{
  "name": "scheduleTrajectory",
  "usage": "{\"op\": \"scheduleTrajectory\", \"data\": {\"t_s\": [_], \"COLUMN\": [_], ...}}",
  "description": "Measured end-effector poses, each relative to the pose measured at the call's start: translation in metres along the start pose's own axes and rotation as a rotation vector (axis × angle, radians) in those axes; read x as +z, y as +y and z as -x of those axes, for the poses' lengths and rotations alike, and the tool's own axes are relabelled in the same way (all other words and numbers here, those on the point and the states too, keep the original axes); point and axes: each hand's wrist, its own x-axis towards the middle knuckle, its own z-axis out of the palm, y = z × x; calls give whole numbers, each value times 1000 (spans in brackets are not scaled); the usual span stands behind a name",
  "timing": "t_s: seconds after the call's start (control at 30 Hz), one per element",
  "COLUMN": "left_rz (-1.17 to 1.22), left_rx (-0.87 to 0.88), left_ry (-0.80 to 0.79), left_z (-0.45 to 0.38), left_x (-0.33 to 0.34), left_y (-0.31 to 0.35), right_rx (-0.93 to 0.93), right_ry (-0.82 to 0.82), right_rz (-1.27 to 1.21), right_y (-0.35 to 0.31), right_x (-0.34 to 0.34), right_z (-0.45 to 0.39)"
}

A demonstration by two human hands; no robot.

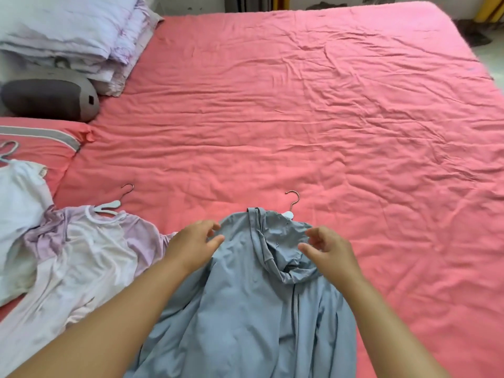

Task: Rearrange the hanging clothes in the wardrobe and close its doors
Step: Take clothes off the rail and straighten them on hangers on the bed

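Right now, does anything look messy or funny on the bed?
Yes. The grey top lies bunched and twisted on its hanger. The clothes lie on the bed, not in a wardrobe.

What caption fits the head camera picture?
Both hands hover over a blue-grey garment on a pink bed.

**Location: Home Bedroom**

A wide bed (300, 105) with a wrinkled pink sheet fills the view. Folded pale bedding (71, 31) and a grey pillow (49, 100) occupy its far left corner. Garments on hangers (81, 255) lie along its near edge.
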Motion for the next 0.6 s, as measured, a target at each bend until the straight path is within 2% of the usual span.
{"op": "scheduleTrajectory", "data": {"t_s": [0.33,0.47,0.6], "left_rz": [168,233,306], "left_rx": [-79,-139,-250], "left_ry": [60,131,201], "left_z": [137,197,266], "left_x": [-79,-114,-143], "left_y": [-68,-124,-206], "right_rx": [-267,-375,-459], "right_ry": [-206,-328,-421], "right_rz": [80,134,141], "right_y": [-135,-199,-259], "right_x": [72,129,200], "right_z": [69,108,164]}}
